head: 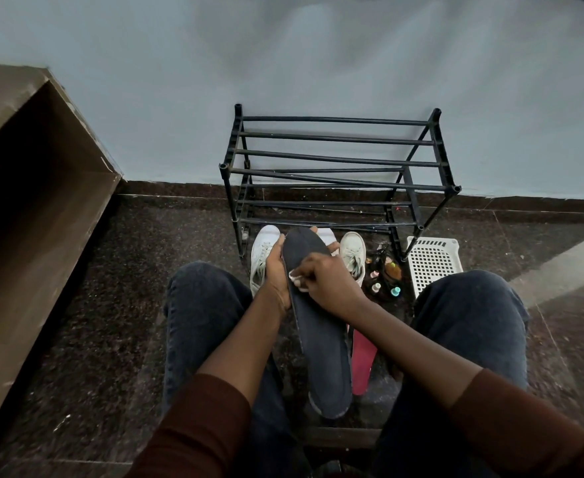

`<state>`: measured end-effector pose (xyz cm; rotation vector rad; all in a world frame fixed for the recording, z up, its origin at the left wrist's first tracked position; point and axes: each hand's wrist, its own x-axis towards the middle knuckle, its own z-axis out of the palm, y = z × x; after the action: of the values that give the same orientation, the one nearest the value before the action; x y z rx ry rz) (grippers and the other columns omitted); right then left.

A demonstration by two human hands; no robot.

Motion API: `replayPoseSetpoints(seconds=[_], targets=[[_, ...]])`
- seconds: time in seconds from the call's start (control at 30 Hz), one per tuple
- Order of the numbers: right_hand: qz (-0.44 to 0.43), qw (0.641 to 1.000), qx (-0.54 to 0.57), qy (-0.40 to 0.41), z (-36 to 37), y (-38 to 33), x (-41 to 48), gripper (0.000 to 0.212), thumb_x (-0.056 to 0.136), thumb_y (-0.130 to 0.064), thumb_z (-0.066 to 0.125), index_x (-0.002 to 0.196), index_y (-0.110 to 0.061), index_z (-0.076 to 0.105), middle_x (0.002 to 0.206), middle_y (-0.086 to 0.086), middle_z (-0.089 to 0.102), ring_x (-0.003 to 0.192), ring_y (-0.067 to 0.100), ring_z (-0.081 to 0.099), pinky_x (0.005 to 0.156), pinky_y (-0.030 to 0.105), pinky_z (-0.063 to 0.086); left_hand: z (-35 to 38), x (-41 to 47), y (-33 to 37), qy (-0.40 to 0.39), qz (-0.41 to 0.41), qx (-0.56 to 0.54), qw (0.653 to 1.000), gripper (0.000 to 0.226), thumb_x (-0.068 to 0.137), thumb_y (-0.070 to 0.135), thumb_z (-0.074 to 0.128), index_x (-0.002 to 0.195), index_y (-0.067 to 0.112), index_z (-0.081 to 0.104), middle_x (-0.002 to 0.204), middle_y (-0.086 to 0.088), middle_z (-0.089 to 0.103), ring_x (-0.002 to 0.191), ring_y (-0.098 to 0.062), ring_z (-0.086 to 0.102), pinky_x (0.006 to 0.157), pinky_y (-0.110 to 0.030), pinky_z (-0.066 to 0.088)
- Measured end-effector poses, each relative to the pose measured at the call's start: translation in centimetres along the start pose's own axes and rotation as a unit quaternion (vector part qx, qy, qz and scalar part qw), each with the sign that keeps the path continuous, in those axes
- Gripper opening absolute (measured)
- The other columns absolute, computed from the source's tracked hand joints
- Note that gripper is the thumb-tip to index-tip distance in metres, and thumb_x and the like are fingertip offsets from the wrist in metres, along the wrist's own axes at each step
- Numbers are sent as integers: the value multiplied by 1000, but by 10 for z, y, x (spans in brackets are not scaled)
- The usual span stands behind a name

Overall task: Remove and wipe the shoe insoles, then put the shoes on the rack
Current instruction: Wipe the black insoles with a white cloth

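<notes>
— While the left hand (pixel 276 270) grips the dark insole (pixel 318 326) below the rack (pixel 335 167), what's right of it?
— Right hand (pixel 328 281), fingers pinching a white wipe (pixel 297 279) on it; pink insole (pixel 363 360) beyond.

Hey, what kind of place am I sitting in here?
Probably a home entryway or hallway corner. A black shoe rack stands against a plain wall on a dark stone floor, with white sneakers in front of it.
</notes>
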<state>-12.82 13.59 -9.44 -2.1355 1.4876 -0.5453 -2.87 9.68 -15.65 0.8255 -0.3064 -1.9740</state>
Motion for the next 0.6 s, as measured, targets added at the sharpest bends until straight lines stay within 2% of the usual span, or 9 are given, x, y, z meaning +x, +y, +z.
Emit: replayPoseSetpoints(seconds=[0.03, 0.1, 0.17, 0.27, 0.37, 0.4, 0.47, 0.53, 0.6], targets=[[-13, 1000, 12, -4, 0, 0, -6, 18, 78, 0, 65, 94, -4, 73, 94, 13, 67, 87, 25, 63, 87, 13, 38, 1, -1, 0, 0, -15, -7, 1000, 65, 92, 55, 29, 110, 9, 71, 119, -24, 61, 117, -36, 56, 114, -44, 28], [-37, 999, 36, 5, 1, 2, -16, 17, 75, -1, 68, 90, -5, 74, 87, 11, 67, 80, 25, 65, 82, 24, 47, 3, -3, -2, -8, -42, -12, 999, 74, 92, 57, 22, 101, 5, 74, 113, -26, 64, 108, -35, 62, 103, -42, 42], [-44, 998, 44, 26, 3, 4, -20, 15, 74, -3, 69, 87, -6, 75, 82, 10, 66, 74, 24, 65, 73, 32, 53, 0, -2, -4, -9, -63, -6, 998, 78, 93, 56, 19, 104, -1, 72, 116, -28, 62, 106, -37, 63, 98, -43, 46], [-37, 998, 15, 52, 6, 1, -12, 12, 76, -7, 67, 86, -4, 74, 82, 12, 66, 75, 27, 64, 74, 26, 45, -2, 2, -5, -13, -65, -15, 998, 74, 95, 51, 23, 116, -7, 63, 125, -28, 57, 115, -36, 58, 109, -40, 38], [11, 996, -26, 87, 4, 1, 9, 13, 83, -7, 63, 90, -2, 73, 90, 16, 65, 81, 30, 61, 76, 28, 41, -9, 12, -11, 13, -61, -12, 998, 62, 94, 40, 42, 138, -4, 42, 141, -27, 42, 130, -35, 44, 117, -39, 25], [31, 994, -46, 89, 3, 3, 18, 16, 86, -9, 59, 92, -2, 73, 92, 16, 64, 83, 31, 60, 75, 31, 44, -12, 14, -14, 26, -61, -19, 998, 56, 95, 37, 45, 136, -2, 45, 137, -26, 47, 125, -33, 49, 114, -39, 30], [56, 992, -80, 84, -1, 7, 33, 20, 89, -11, 53, 92, -2, 72, 95, 17, 62, 86, 34, 58, 75, 39, 47, -7, 4, -12, 45, -62, 15, 997, 44, 99, 38, 38, 113, 3, 61, 106, -19, 65, 98, -26, 65, 93, -34, 50], [67, 988, -100, 91, -7, 8, 41, 21, 89, -10, 51, 91, -1, 71, 95, 18, 62, 87, 36, 57, 74, 42, 46, -1, 1, -10, 11, -44, 7, 999, 54, 102, 40, 29, 94, 5, 70, 86, -15, 70, 79, -23, 70, 71, -29, 57], [68, 986, -103, 108, -10, 8, 45, 21, 89, -8, 52, 91, -1, 71, 96, 18, 63, 87, 36, 57, 73, 40, 46, -2, 4, -10, 18, -28, -10, 999, 64, 103, 39, 26, 81, 5, 75, 79, -14, 71, 73, -22, 71, 65, -28, 58]])
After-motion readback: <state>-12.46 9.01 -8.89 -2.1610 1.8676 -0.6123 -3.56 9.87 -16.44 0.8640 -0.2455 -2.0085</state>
